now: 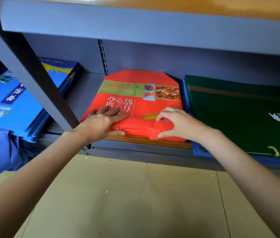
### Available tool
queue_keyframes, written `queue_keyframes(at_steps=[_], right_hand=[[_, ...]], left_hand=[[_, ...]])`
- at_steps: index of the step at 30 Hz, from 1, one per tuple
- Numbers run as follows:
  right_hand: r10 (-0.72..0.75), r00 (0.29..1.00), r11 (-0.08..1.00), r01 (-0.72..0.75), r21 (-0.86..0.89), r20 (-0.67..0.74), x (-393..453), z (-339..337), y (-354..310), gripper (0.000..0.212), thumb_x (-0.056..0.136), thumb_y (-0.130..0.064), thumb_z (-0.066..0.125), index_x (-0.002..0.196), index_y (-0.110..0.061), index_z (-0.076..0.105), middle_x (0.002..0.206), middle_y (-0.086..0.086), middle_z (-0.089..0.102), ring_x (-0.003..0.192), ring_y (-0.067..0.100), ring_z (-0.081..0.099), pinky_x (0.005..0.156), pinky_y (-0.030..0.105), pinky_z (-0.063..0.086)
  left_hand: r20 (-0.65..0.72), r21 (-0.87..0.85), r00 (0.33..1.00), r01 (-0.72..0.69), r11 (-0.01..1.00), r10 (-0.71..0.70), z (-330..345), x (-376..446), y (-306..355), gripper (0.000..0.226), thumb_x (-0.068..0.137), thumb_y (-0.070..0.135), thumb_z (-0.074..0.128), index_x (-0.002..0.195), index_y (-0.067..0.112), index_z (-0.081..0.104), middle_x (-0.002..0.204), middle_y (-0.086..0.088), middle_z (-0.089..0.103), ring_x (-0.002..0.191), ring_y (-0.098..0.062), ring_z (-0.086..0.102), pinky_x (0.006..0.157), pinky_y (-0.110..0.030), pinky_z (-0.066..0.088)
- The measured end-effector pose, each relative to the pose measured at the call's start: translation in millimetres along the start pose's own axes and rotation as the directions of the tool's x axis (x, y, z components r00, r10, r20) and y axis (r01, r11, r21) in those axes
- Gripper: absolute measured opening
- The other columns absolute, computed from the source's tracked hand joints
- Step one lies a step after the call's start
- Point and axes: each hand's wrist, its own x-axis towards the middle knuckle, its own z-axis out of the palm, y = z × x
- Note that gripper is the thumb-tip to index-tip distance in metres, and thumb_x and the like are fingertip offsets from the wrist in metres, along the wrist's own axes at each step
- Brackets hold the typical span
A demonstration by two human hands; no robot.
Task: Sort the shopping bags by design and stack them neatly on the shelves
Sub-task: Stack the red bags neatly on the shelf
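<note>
While both hands sit on the red stack [135, 115] in the middle of the shelf [141, 148], the pile can still go askew. The left hand [101, 121] lies with fingers nearly flat on top and its thumb against the front edge; the right hand [175, 124] is curled, fingertips on top and thumb pinching the same edge. The front edges look fanned, so an uneven push could slide the upper bags back or sideways under the green stack [242, 117] just beside it. A hard squeeze may crease the folds. The blue stack [15, 103] lies well apart to the left, its handles [0, 152] hanging off the shelf.
</note>
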Motion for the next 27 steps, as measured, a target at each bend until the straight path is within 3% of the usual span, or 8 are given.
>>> queue_keyframes(at_steps=[2,5,7,12,14,18,23,27], right_hand=[[0.046,0.999,0.999,-0.046,0.002,-0.007,-1.3,-17.1,8.0,0.044,0.07,-0.045,0.075,0.107,-0.027,0.06,0.115,-0.006,0.056,0.108,0.013,0.049,0.099,0.034,0.039],[0.126,0.988,0.989,-0.118,0.09,-0.088,-4.1,-38.3,19.1,0.037,0.067,-0.046,0.076,0.097,-0.034,0.058,0.105,-0.007,0.063,0.1,0.012,0.056,0.095,0.032,0.043],[0.154,0.987,0.984,-0.149,0.094,-0.044,-6.5,-43.2,25.6,0.034,0.069,-0.042,0.077,0.096,-0.034,0.057,0.103,-0.006,0.063,0.098,0.013,0.056,0.093,0.031,0.044],[0.246,0.969,0.968,-0.245,0.047,-0.017,-18.8,-42.3,38.6,0.033,0.076,-0.036,0.074,0.105,-0.027,0.061,0.104,-0.003,0.062,0.104,0.016,0.055,0.096,0.036,0.044],[0.273,0.962,0.961,-0.272,-0.039,0.017,-24.8,-41.3,33.9,0.046,0.076,-0.042,0.073,0.116,-0.027,0.056,0.111,-0.004,0.059,0.114,0.018,0.049,0.102,0.038,0.037],[0.272,0.961,0.891,-0.233,-0.389,0.048,-32.1,-21.3,16.2,0.086,0.071,-0.062,0.067,0.139,-0.027,0.03,0.123,0.007,0.055,0.123,0.029,0.036,0.108,0.049,0.017],[0.203,0.973,0.933,-0.227,-0.28,-0.112,-30.8,0.1,9.1,0.071,0.077,-0.049,0.069,0.135,-0.021,0.037,0.113,0.008,0.06,0.116,0.027,0.043,0.111,0.046,0.017],[0.237,0.966,0.93,-0.257,-0.262,-0.106,-31.2,-5.2,16.9,0.07,0.075,-0.052,0.069,0.133,-0.026,0.04,0.117,0.007,0.058,0.119,0.027,0.04,0.11,0.047,0.016]], left_hand=[[-0.015,-0.007,0.999,-0.047,0.999,0.046,-4.6,2.4,3.6,0.102,0.06,0.092,0.026,0.147,0.042,0.006,0.158,0.005,0.005,0.145,-0.022,0.003,0.116,-0.049,0.008],[-0.05,0.008,0.994,-0.095,0.995,0.095,-8.4,12.3,27.6,0.093,0.072,0.077,0.044,0.148,0.037,0.008,0.158,0.003,0.006,0.145,-0.023,0.006,0.115,-0.048,0.008],[-0.059,0.019,0.989,-0.133,0.991,0.134,-10.1,21.5,50.0,0.086,0.081,0.063,0.054,0.149,0.035,0.008,0.158,0.003,0.006,0.145,-0.023,0.007,0.115,-0.05,0.008],[-0.029,0.023,0.988,-0.152,0.988,0.152,-11.9,41.9,81.7,0.09,0.079,0.064,0.054,0.149,0.036,0.004,0.158,0.0,0.005,0.145,-0.028,0.005,0.114,-0.054,0.005],[-0.021,0.052,0.987,-0.161,0.986,0.162,-8.8,46.0,84.5,0.09,0.08,0.064,0.054,0.149,0.036,0.003,0.158,-0.001,0.005,0.145,-0.029,0.004,0.113,-0.055,0.005],[-0.074,0.031,0.989,-0.124,0.992,0.126,-5.0,46.5,74.1,0.091,0.076,0.067,0.055,0.149,0.034,0.012,0.157,0.002,0.01,0.144,-0.024,0.007,0.114,-0.05,0.01],[-0.101,0.044,0.991,-0.08,0.996,0.084,-2.0,41.8,69.1,0.091,0.075,0.069,0.053,0.149,0.031,0.014,0.157,0.0,0.01,0.144,-0.026,0.008,0.115,-0.049,0.01],[-0.107,0.019,0.991,-0.073,0.997,0.075,-0.2,42.2,68.7,0.091,0.075,0.069,0.052,0.149,0.03,0.014,0.157,-0.001,0.011,0.143,-0.027,0.008,0.115,-0.051,0.01]])
